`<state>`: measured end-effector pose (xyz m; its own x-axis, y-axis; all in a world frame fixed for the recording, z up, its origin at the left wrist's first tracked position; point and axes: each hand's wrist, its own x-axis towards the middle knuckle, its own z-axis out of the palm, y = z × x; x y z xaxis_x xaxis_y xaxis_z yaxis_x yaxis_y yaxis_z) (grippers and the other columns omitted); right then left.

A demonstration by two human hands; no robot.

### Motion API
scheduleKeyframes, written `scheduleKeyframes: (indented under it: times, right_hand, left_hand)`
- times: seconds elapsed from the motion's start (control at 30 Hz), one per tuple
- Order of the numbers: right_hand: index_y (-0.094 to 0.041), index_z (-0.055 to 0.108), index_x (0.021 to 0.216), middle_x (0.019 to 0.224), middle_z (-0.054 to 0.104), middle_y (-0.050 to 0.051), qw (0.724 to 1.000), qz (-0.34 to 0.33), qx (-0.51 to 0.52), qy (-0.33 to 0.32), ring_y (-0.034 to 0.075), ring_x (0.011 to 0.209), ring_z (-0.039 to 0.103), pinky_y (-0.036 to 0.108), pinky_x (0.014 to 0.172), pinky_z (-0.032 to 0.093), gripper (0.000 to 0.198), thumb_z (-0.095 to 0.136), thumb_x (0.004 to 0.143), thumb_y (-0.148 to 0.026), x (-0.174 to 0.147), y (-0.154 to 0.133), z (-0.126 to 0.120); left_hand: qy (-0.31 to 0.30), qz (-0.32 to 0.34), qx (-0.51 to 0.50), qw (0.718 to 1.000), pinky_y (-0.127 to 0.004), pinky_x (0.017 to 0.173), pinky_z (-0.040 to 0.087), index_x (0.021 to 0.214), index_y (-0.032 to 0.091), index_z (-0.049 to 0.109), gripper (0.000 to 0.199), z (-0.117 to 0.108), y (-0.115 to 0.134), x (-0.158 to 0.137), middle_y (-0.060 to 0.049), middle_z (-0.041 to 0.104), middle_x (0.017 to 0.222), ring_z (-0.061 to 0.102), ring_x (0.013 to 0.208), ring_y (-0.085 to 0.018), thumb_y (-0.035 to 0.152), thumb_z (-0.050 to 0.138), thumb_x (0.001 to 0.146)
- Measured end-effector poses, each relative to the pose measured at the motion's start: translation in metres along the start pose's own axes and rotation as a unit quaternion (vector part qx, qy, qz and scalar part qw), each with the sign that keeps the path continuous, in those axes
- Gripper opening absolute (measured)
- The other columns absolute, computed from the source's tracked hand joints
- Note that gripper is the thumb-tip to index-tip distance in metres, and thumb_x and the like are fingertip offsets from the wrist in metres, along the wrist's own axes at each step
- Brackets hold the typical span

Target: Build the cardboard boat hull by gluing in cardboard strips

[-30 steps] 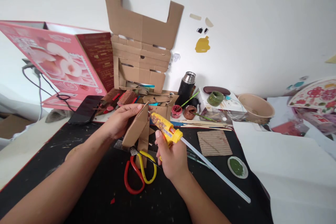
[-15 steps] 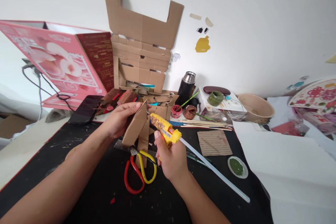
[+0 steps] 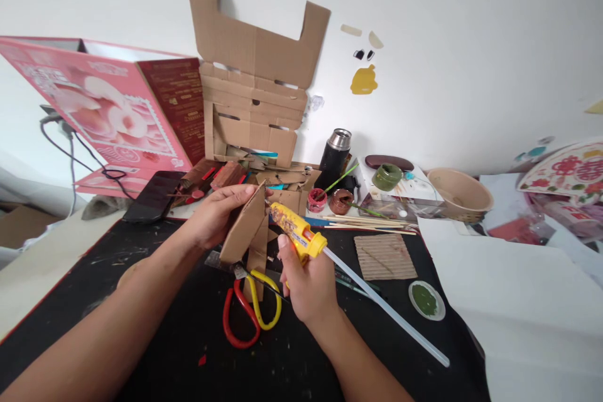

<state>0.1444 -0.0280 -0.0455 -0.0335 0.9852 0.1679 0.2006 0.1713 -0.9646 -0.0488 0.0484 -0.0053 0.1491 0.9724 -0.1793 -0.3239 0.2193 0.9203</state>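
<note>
Near the middle of the frame, the left hand [image 3: 217, 217] pinches the card [image 3: 242, 229], a stiff, matt brown piece tilted up on edge; the thumb lies along its top, most of the other fingers hidden behind. Close on its right, the right hand [image 3: 308, 282] is wrapped round the grip of the glue gun [image 3: 294, 226] — yellow plastic, the barrel patterned in brown — with the nozzle at the card's upper right edge; whether they touch, I can't tell. A long, milky glue stick [image 3: 386, 304] juts from the gun's back toward the lower right. Below the card, on the scuffed black table [image 3: 188, 333], lie scissors [image 3: 257, 321] with fat looped handles, one red, one yellow. Right of centre sits a ribbed square [image 3: 385, 257] of corrugated board and, beyond it, a round white lid [image 3: 440, 309] holding green paint [image 3: 425, 299].
</note>
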Motion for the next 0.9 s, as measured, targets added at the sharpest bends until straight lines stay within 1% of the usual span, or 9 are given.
scheduleKeyframes:
  times: [0.23, 0.4, 0.5, 0.67, 0.9]
  right_hand:
    - [-0.019, 0.073, 0.094, 0.048, 0.056, -0.002, 0.999, 0.023, 0.022, 0.011, 0.018, 0.043, 0.061, 0.024, 0.038, 0.043, 0.058, 0.057, 0.098, -0.075, 0.0, 0.0022, 0.0004]
    - [-0.019, 0.074, 0.095, 0.048, 0.056, -0.001, 0.999, 0.02, 0.023, 0.011, 0.019, 0.045, 0.063, 0.024, 0.038, 0.044, 0.058, 0.056, 0.099, -0.075, 0.0001, 0.0026, 0.0008]
    - [-0.02, 0.074, 0.095, 0.048, 0.055, -0.001, 1.0, 0.019, 0.02, 0.01, 0.019, 0.044, 0.062, 0.024, 0.038, 0.044, 0.059, 0.056, 0.099, -0.075, 0.0003, 0.0025, 0.0006]
    - [-0.02, 0.073, 0.093, 0.047, 0.054, -0.002, 1.0, 0.024, 0.018, 0.008, 0.017, 0.04, 0.058, 0.023, 0.036, 0.041, 0.059, 0.056, 0.098, -0.076, 0.0002, 0.0024, 0.0003]
    - [-0.019, 0.074, 0.096, 0.048, 0.056, -0.001, 0.999, 0.025, 0.023, 0.01, 0.018, 0.041, 0.06, 0.024, 0.037, 0.043, 0.058, 0.056, 0.099, -0.074, 0.0002, 0.0016, -0.0006]
  left_hand:
    - [-0.011, -0.006, 0.008, 1.0, -0.025, 0.058, 0.054, 0.096, 0.015, 0.086, 0.052, 0.0014, -0.0004, -0.0004, -0.008, 0.082, 0.079, 0.071, 0.066, -0.019, 0.053, 0.1, 0.064]
    - [0.0, -0.009, -0.005, 1.0, -0.025, 0.058, 0.054, 0.091, 0.016, 0.087, 0.049, 0.0045, -0.0011, -0.0012, -0.007, 0.081, 0.077, 0.071, 0.065, -0.019, 0.051, 0.102, 0.06]
    - [0.004, -0.013, -0.006, 1.0, -0.025, 0.059, 0.054, 0.091, 0.016, 0.087, 0.051, 0.0051, -0.0008, -0.0015, -0.008, 0.082, 0.078, 0.071, 0.065, -0.02, 0.052, 0.103, 0.058]
    - [0.004, -0.012, 0.001, 1.0, -0.025, 0.06, 0.055, 0.092, 0.017, 0.088, 0.053, 0.0057, 0.0001, -0.0017, -0.008, 0.082, 0.078, 0.071, 0.065, -0.02, 0.053, 0.103, 0.057]
    - [0.005, -0.006, 0.011, 1.0, -0.024, 0.061, 0.054, 0.089, 0.017, 0.088, 0.053, 0.0054, -0.001, -0.0012, -0.008, 0.082, 0.076, 0.071, 0.066, -0.019, 0.055, 0.103, 0.055]
